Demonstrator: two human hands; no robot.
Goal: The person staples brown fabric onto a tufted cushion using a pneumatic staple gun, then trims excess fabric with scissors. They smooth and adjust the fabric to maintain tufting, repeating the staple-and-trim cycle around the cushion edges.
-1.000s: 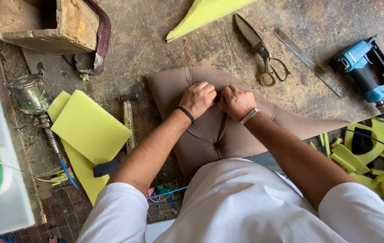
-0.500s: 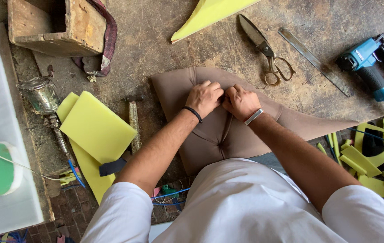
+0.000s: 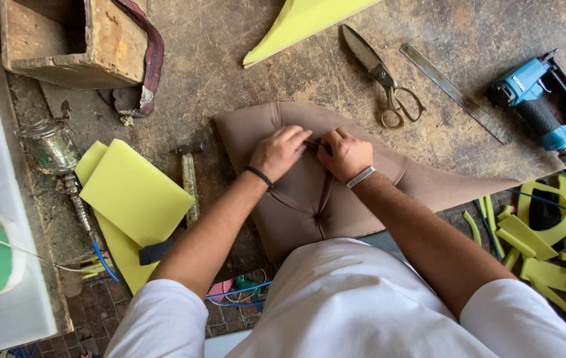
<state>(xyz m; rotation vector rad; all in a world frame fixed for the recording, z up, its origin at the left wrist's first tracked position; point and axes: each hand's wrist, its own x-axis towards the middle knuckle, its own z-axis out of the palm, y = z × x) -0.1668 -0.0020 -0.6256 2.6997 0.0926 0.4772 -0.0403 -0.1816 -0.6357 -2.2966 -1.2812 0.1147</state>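
A brown tufted cushion cover (image 3: 309,199) lies on the worn workbench (image 3: 230,59) in front of me. My left hand (image 3: 280,151), with a black band at the wrist, presses on its upper middle with fingers curled. My right hand (image 3: 344,154), with a silver bracelet, pinches the fabric at a crease right beside the left hand. Both hands meet at the same fold. What lies between the fingertips is hidden.
Large scissors (image 3: 382,76) and a metal ruler (image 3: 452,91) lie beyond the cushion. A blue staple gun (image 3: 538,99) sits far right. Yellow foam blocks (image 3: 134,192) and a hammer (image 3: 190,179) lie left. A wooden box (image 3: 74,40) stands top left. Foam scraps (image 3: 555,252) litter the floor.
My hands stay together at the same fold on the cushion; the fingers have shifted slightly. The view has drifted a little.
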